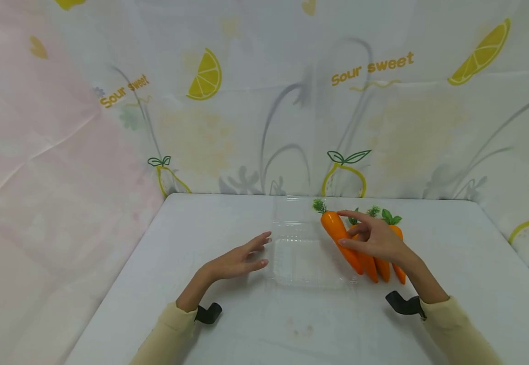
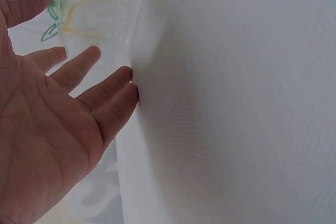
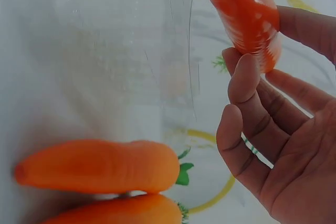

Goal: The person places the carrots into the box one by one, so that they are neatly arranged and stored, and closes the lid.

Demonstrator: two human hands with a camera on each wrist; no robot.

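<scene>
My right hand (image 1: 380, 239) pinches an orange carrot (image 1: 336, 229) with a green leafy top between thumb and fingers. The carrot slants over the right side of a clear plastic box (image 1: 307, 283), its tip toward me. In the right wrist view, the held carrot (image 3: 242, 9) is raised above two others, and the ring and little fingers are bent beside it. My left hand (image 1: 236, 261) is at the box's left side, fingers apart and holding nothing. The left wrist view shows its palm (image 2: 47, 135) and fingertips close to the clear box wall (image 2: 100, 19).
Beside the box on the right lie three more carrots (image 1: 398, 274), partly behind the right hand, with green tops pointing away. The box's clear lid (image 1: 291, 215) stands open at the back. A lemon-print cloth (image 1: 255, 126) hangs behind the white table (image 1: 191, 223).
</scene>
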